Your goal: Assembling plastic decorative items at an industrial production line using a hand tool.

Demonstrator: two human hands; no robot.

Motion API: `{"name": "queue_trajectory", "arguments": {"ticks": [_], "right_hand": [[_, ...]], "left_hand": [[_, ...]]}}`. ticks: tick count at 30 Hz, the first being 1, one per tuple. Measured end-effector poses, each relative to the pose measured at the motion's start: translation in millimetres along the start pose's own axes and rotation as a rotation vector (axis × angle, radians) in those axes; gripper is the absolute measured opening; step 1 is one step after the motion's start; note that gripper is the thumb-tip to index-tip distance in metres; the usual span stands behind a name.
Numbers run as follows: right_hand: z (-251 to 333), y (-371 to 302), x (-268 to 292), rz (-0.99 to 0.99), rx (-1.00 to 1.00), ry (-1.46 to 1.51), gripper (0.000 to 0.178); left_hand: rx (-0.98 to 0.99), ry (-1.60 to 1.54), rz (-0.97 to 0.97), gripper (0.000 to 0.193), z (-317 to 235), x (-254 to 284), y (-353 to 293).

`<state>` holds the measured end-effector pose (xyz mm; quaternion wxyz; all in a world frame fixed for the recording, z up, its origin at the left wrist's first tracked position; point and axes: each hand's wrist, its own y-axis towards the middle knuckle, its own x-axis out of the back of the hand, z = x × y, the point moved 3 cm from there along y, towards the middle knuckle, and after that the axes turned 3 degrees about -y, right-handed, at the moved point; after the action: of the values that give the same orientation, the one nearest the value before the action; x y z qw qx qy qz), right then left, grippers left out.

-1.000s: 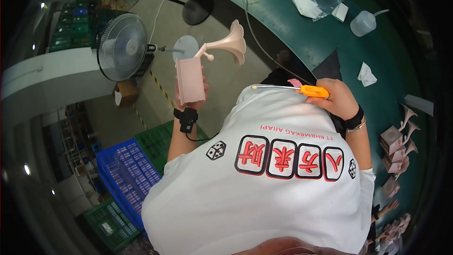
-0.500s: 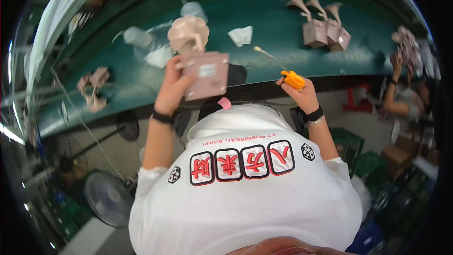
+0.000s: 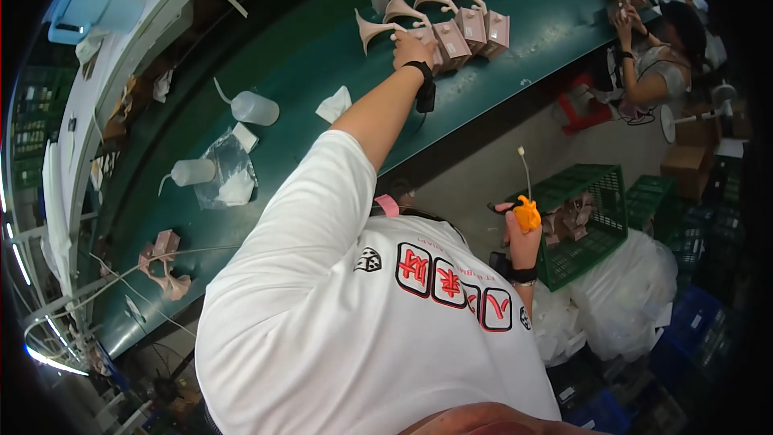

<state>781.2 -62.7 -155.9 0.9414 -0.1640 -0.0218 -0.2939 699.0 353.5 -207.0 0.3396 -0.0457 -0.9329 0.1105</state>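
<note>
My left hand (image 3: 412, 50) stretches across the green worktable and is closed around a pink gramophone-shaped ornament (image 3: 374, 30). That ornament stands at the left end of a row of matching gramophone ornaments (image 3: 451, 44), each with a flared horn on a box base. The fingers partly cover its base. Low at the right, off the table, my right hand (image 3: 522, 246) is closed on an orange-handled tool (image 3: 527, 214). The tool's thin shaft points up and ends in a small pale tip.
Two squeeze bottles (image 3: 254, 108), a plastic bag (image 3: 228, 169) and a white tissue (image 3: 333, 104) lie on the table (image 3: 298, 56). Another gramophone ornament (image 3: 167, 266) lies at the left. A green crate (image 3: 584, 254) holds pink pieces beside my right hand. A co-worker (image 3: 656, 72) sits far right.
My left hand has carried the gramophone ornament from in front of me to the row at the far side. My right hand has lowered with the tool. The view has turned right.
</note>
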Motion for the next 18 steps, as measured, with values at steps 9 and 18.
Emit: {"name": "queue_trajectory", "arguments": {"ticks": [9, 18], "right_hand": [[-2.0, 4.1, -107.6, 0.218, 0.080, -0.118, 0.012], [55.3, -91.7, -395.4, 0.743, 0.313, -0.440, 0.017]], "left_hand": [[-0.384, -0.339, 0.719, 0.037, 172.0, 141.2, -105.7], [0.165, -0.405, -0.964, 0.039, 540.7, 640.4, -190.0]]}}
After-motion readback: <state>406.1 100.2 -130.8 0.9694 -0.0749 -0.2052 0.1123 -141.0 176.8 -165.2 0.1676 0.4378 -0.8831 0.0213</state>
